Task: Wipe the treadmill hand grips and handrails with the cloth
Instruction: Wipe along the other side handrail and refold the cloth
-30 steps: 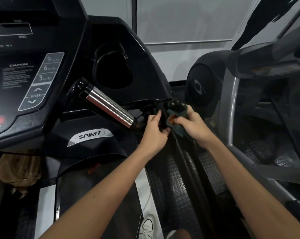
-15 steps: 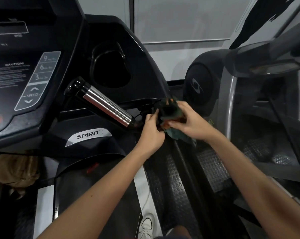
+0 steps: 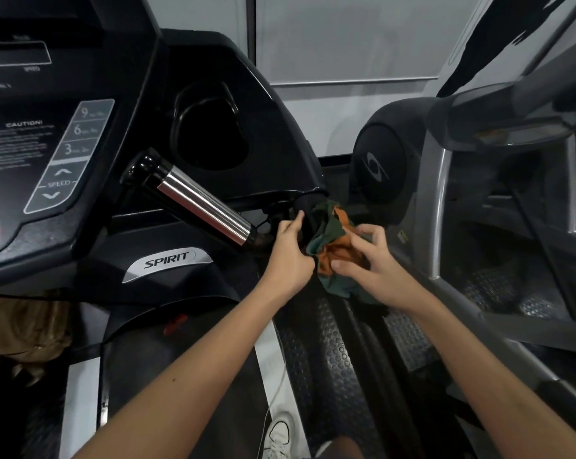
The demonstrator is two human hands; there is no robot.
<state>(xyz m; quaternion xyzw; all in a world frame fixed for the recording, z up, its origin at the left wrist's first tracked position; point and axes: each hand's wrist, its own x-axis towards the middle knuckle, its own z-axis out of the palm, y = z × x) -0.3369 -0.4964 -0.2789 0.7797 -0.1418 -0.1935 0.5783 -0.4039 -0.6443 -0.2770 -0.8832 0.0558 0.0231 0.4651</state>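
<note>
In the head view the cloth (image 3: pixel 329 236), a moment ago wrapped tight over the handrail (image 3: pixel 308 207) end, now bunches loosely between left hand (image 3: pixel 289 256) and right hand (image 3: pixel 372 260), both pinching it, probably regathering before more wiping

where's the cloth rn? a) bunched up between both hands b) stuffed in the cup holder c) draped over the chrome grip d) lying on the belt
a: the cloth is bunched up between the left hand and the right hand, off the lower end of the chrome grip.
</note>
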